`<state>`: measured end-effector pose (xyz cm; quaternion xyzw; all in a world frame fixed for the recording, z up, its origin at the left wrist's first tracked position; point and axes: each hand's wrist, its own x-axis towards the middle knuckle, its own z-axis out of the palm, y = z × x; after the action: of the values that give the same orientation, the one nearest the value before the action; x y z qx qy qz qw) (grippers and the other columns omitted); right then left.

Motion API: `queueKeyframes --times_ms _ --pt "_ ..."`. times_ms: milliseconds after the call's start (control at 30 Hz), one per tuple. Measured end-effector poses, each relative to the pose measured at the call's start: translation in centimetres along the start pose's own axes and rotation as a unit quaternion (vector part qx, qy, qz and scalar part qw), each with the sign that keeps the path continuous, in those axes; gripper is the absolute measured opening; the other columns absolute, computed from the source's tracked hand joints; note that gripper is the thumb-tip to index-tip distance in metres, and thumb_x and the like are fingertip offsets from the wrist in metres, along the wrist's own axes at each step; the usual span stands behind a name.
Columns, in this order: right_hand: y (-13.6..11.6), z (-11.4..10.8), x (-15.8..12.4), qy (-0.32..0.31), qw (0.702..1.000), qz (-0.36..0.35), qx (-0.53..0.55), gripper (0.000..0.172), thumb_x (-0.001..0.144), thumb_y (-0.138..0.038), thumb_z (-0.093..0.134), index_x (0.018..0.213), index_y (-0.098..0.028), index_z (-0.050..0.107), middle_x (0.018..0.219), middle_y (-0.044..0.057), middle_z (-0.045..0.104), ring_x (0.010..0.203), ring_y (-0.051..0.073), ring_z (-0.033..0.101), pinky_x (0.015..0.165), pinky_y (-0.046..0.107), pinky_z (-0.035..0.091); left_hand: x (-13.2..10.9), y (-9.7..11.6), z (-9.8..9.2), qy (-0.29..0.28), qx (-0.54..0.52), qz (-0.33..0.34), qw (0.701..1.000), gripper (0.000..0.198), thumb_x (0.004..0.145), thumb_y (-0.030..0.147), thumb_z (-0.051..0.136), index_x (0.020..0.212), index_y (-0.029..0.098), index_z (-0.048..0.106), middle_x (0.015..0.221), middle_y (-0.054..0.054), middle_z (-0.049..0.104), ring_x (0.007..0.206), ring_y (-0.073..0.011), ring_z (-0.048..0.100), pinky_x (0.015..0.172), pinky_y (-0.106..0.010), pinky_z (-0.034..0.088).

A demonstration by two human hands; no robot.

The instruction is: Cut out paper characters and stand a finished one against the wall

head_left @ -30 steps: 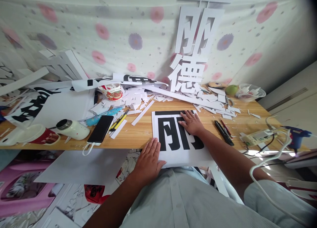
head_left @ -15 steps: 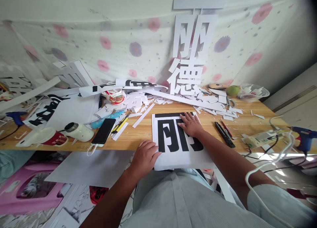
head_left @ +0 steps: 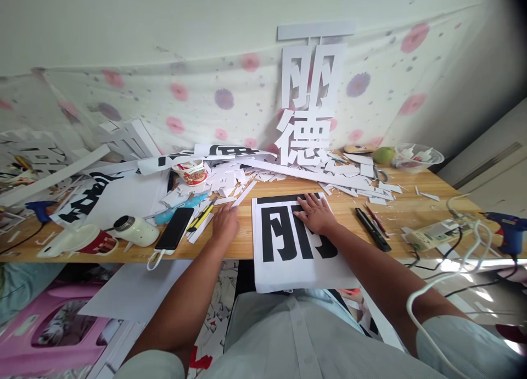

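A white sheet printed with a big black character point(head_left: 288, 241) lies on the wooden table point(head_left: 349, 225) and hangs over its near edge. My right hand point(head_left: 315, 214) lies flat and open on the sheet's upper right part. My left hand point(head_left: 225, 222) is on the bare table left of the sheet, fingers loosely apart, close to a yellow utility knife point(head_left: 201, 215) and a white paper strip point(head_left: 244, 194). It holds nothing.
A black phone point(head_left: 174, 229), a white flask point(head_left: 136, 230), a red cup point(head_left: 96, 241) and a noodle cup point(head_left: 190, 172) sit at left. Paper scraps pile at the back under white cut-out characters point(head_left: 307, 101). Black pens point(head_left: 373, 229), a power strip point(head_left: 432, 236) and a blue glue gun point(head_left: 506, 225) lie right.
My left hand left the sheet's lower left corner and moved up and left onto the table near the yellow knife. My right hand stayed on the sheet.
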<state>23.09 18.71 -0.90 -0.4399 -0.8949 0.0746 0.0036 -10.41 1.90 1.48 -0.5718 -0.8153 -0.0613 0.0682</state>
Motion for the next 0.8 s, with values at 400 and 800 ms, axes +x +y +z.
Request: queueKeyframes --times_ms 400,800 --pt "0.1 0.1 0.1 0.0 1.0 0.002 -0.002 0.082 0.113 -0.073 0.022 0.179 -0.026 0.032 0.188 0.01 0.019 0.175 0.033 0.01 0.139 0.062 0.009 1.3 -0.2 -0.4 -0.002 -0.099 -0.063 0.993 0.063 0.094 0.004 0.056 0.155 0.012 0.063 0.135 -0.021 0.071 0.125 -0.0371 0.069 0.107 -0.044 0.054" --pt "-0.1 -0.6 0.0 -0.011 1.0 0.004 0.006 0.083 0.113 -0.073 0.022 0.18 -0.025 0.03 0.189 0.011 0.017 0.176 0.033 0.008 0.139 0.061 0.006 -0.2 6.3 -1.3 0.012 -0.371 0.035 0.928 0.029 0.112 0.038 0.047 0.091 0.025 0.061 0.094 -0.003 0.072 0.092 -0.0234 0.068 0.085 -0.034 0.048"
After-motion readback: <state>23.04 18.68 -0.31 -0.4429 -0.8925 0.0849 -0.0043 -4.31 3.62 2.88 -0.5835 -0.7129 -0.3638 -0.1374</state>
